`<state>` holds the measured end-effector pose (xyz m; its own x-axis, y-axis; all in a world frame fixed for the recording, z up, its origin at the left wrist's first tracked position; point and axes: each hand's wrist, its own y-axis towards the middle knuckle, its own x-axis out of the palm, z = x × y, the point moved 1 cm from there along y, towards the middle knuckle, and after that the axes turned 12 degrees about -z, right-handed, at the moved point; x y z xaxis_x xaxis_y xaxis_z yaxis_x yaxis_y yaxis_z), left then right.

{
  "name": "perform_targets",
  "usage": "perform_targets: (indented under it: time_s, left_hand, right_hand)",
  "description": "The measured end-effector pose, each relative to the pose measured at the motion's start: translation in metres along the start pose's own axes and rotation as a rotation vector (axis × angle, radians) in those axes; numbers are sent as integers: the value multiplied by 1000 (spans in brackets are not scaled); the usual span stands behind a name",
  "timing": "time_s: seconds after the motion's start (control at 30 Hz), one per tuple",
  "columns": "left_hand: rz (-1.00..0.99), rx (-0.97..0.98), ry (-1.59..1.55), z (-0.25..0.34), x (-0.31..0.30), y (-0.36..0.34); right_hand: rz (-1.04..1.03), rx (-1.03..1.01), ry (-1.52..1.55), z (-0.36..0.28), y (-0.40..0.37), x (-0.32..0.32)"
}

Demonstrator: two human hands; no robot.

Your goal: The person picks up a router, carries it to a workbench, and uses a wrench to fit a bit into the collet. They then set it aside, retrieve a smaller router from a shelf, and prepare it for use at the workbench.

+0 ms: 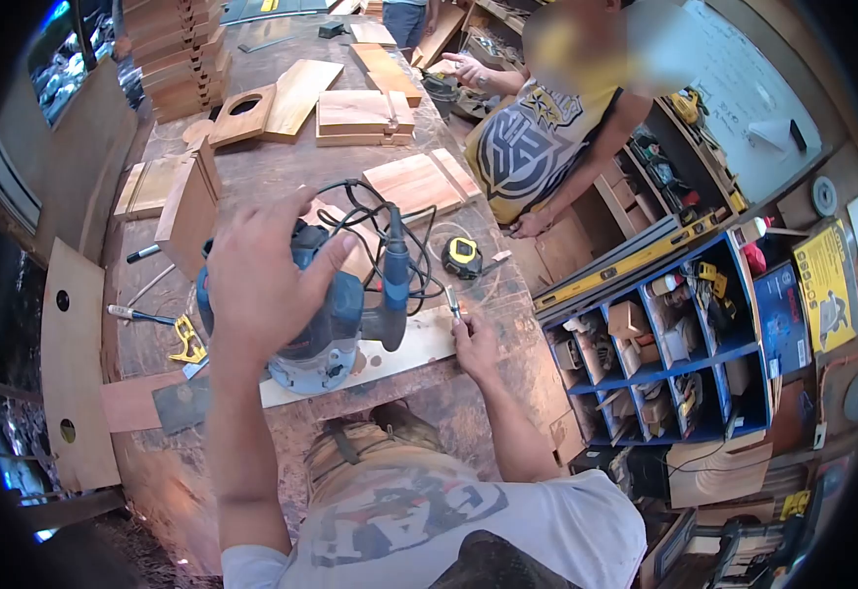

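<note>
A blue router [326, 304] with a clear round base stands over a pale board [419, 339] at the near side of the workbench. My left hand [262, 270] is curved over the router's top, thumb and fingers apart around it, hiding much of its body. To the right, my right hand [476, 346] is closed on a small tool with a metal end [453, 302]; its handle is hidden in my fist. The router's black cord [382, 211] lies coiled just behind it. A yellow-and-black tape measure [461, 256] lies beyond my right hand.
Wooden panels [296, 98] and stacked boxes [179, 59] cover the far workbench [282, 167]. A yellow clamp [188, 339] lies at left. Across the bench's right edge stands another person [546, 128]. A blue cubby shelf [659, 344] with tools is at right.
</note>
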<state>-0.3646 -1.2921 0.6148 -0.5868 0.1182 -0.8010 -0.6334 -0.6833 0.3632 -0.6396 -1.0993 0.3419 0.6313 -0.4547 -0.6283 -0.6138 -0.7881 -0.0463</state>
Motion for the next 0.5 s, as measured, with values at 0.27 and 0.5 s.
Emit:
perform_targets:
  time_s: [0.27,0.5]
  left_hand:
    - [-66,-41,41,7,-4,0]
    - [-227,260,266,40,3,45]
  right_hand:
    - [198,-66,-226,33,7,31]
    - [261,-168,-266,27,6,36]
